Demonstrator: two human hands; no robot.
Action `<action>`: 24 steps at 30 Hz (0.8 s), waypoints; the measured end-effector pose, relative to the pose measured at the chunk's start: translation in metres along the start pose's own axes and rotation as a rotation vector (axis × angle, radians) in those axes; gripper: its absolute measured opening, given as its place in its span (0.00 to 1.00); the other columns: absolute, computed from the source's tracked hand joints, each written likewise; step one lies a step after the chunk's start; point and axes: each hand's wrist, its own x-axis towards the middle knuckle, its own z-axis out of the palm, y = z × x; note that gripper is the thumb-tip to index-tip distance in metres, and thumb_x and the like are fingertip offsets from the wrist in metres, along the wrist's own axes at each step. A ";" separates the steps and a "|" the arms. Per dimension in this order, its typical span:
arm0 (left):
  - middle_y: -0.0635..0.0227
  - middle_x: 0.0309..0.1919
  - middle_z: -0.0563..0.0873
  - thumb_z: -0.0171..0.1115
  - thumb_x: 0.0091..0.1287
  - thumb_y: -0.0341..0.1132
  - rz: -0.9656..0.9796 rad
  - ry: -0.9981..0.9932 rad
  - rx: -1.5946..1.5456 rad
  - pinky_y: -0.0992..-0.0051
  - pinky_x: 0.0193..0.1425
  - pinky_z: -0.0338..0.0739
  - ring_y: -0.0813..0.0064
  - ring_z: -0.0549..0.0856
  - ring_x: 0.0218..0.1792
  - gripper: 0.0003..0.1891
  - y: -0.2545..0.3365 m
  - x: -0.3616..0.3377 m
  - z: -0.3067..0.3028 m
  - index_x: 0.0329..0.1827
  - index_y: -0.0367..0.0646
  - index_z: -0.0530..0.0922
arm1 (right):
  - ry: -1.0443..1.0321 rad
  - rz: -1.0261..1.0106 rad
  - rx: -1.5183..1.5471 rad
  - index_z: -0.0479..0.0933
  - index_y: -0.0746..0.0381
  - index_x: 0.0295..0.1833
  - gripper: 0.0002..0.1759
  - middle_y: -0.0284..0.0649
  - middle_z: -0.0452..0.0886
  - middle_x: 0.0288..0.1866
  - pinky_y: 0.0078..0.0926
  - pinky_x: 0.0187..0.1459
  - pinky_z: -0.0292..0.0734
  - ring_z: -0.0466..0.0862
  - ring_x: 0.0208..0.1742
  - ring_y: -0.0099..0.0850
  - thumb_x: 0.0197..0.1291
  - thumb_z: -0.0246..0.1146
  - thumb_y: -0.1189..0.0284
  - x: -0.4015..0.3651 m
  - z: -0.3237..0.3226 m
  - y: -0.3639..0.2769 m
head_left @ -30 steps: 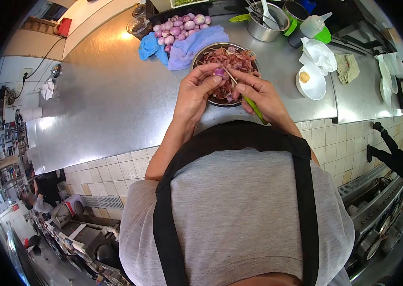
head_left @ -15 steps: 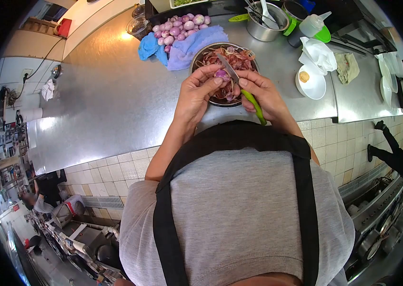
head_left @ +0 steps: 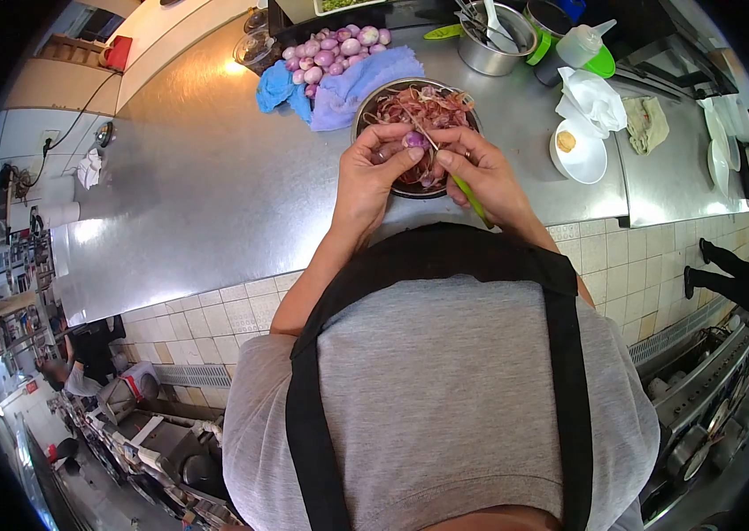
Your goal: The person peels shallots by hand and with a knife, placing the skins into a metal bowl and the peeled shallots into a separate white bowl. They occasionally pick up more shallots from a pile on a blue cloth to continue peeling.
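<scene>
Between the thumb and fingers of my left hand [head_left: 373, 173] is a small purple shallot [head_left: 413, 140]. My right hand [head_left: 479, 173] grips a paring knife [head_left: 472, 202] by its green handle; the blade now shows only as a thin edge beside the shallot. Both hands are close together over a round metal bowl [head_left: 359, 124], which is full of reddish papery skins [head_left: 428, 104]. Beyond the bowl lies a purple cloth [head_left: 366, 81], and behind it a pile of peeled shallots [head_left: 332, 55].
A blue cloth [head_left: 279, 87] lies left of the pile. To the right stand a metal pot [head_left: 485, 60] of utensils, a squeeze bottle [head_left: 580, 46] and a white bowl [head_left: 585, 164]. People are in the background, one at left [head_left: 91, 354], one at right [head_left: 729, 276].
The knife has turned in my right hand, so its blade now appears edge-on instead of broad. Both hands stay over the bowl. The person at right has shifted slightly.
</scene>
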 end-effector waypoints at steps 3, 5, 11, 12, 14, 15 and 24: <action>0.66 0.42 0.82 0.64 0.58 0.21 -0.046 -0.016 -0.115 0.79 0.50 0.75 0.78 0.81 0.44 0.14 0.000 0.003 -0.003 0.46 0.38 0.75 | -0.097 0.154 0.347 0.69 0.63 0.58 0.17 0.36 0.76 0.30 0.15 0.17 0.62 0.68 0.18 0.18 0.65 0.55 0.71 0.002 -0.012 -0.003; 0.66 0.42 0.82 0.63 0.58 0.21 -0.067 -0.028 -0.190 0.79 0.51 0.75 0.78 0.80 0.45 0.14 0.000 0.004 -0.005 0.47 0.38 0.75 | -0.082 0.134 0.277 0.69 0.63 0.59 0.18 0.36 0.76 0.30 0.15 0.17 0.62 0.68 0.18 0.18 0.65 0.55 0.70 0.002 -0.011 -0.003; 0.66 0.43 0.81 0.63 0.58 0.20 -0.022 -0.007 -0.088 0.80 0.51 0.74 0.79 0.80 0.45 0.14 -0.001 0.005 -0.007 0.47 0.37 0.75 | -0.029 0.050 -0.039 0.69 0.62 0.59 0.18 0.37 0.76 0.30 0.15 0.18 0.62 0.68 0.18 0.19 0.65 0.55 0.70 -0.005 0.000 -0.008; 0.66 0.43 0.81 0.63 0.58 0.20 -0.024 -0.014 -0.093 0.80 0.51 0.74 0.79 0.80 0.45 0.14 -0.002 0.005 -0.007 0.47 0.37 0.75 | -0.016 0.031 -0.061 0.69 0.62 0.59 0.18 0.37 0.76 0.30 0.16 0.18 0.62 0.68 0.18 0.19 0.65 0.55 0.70 -0.005 0.001 -0.007; 0.66 0.44 0.80 0.62 0.58 0.19 -0.027 -0.029 -0.103 0.80 0.51 0.74 0.78 0.79 0.46 0.15 -0.003 0.004 -0.007 0.47 0.37 0.75 | -0.032 0.042 0.047 0.69 0.61 0.58 0.17 0.37 0.76 0.30 0.16 0.18 0.62 0.68 0.17 0.19 0.65 0.55 0.70 -0.002 -0.002 -0.003; 0.66 0.44 0.80 0.62 0.58 0.19 -0.031 -0.039 -0.128 0.79 0.52 0.74 0.78 0.79 0.46 0.15 -0.003 0.004 -0.008 0.48 0.37 0.75 | -0.041 0.046 0.101 0.69 0.61 0.58 0.17 0.36 0.76 0.31 0.16 0.18 0.62 0.67 0.17 0.19 0.65 0.55 0.70 -0.001 -0.004 -0.002; 0.61 0.48 0.80 0.56 0.62 0.21 -0.094 -0.103 -0.320 0.74 0.57 0.75 0.73 0.80 0.48 0.17 0.002 0.006 -0.009 0.55 0.35 0.73 | -0.100 0.091 0.320 0.65 0.59 0.63 0.21 0.37 0.76 0.32 0.17 0.18 0.63 0.69 0.18 0.20 0.65 0.55 0.71 -0.002 -0.006 -0.003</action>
